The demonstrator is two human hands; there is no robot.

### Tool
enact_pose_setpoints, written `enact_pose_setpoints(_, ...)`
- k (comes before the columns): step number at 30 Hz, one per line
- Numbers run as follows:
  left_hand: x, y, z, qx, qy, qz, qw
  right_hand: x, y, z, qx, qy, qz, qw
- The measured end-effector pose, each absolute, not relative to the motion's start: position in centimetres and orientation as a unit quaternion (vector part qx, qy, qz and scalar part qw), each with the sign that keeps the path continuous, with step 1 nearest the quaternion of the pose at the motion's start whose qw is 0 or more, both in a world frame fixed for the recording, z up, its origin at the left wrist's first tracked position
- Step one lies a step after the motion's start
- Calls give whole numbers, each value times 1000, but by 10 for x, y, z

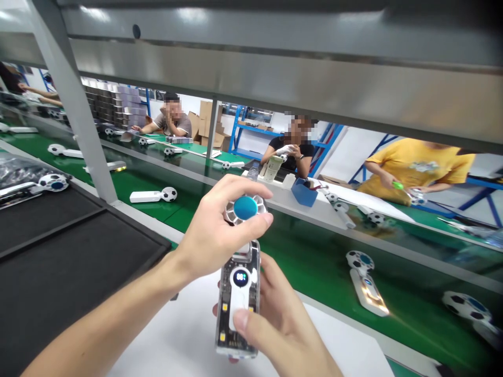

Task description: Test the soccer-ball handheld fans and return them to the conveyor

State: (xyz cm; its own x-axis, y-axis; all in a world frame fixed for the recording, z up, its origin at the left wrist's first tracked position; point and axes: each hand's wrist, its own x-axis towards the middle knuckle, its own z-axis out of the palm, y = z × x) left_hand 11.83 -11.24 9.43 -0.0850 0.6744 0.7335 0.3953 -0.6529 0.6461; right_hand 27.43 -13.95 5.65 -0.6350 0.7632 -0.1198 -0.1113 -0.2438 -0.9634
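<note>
A handheld fan (238, 314) is held upright in front of me, between both hands. Its clear handle shows a circuit board with small yellow squares and a lit round display. My left hand (220, 225) curls from above around the round fan head, which has a blue disc (245, 208) in its middle. Lower down, my right hand (271, 309) wraps the handle from the right, the thumb lying on the white strip below the display. The back of the handle and most right fingers are hidden.
Football-patterned fans lie on the green conveyor belt (310, 272), one white fan (153, 195) at left and a lit one (367, 285) at right. A black tray (78, 267) is at my left, by a slanted metal post (74, 99). Several co-workers sit across the belt.
</note>
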Motion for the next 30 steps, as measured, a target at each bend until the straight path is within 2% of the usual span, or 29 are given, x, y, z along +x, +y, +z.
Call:
enact_pose_setpoints(7,121,-112,93,656,438,599,139,274,-141,65,-325,-525,732,289)
enact_pose_setpoints(13,120,-102,85,658,498,510,241,279,-140,61,-342,-456,777,266)
enact_pose_setpoints(22,120,-97,78,680,540,418,267,280,-138,63,-362,-394,805,257)
enact_pose_setpoints(26,121,-97,78,684,536,440,227,280,-136,61,-347,-420,800,250)
enact_pose_setpoints(30,124,-105,86,684,494,516,148,281,-137,55,-319,-508,754,268)
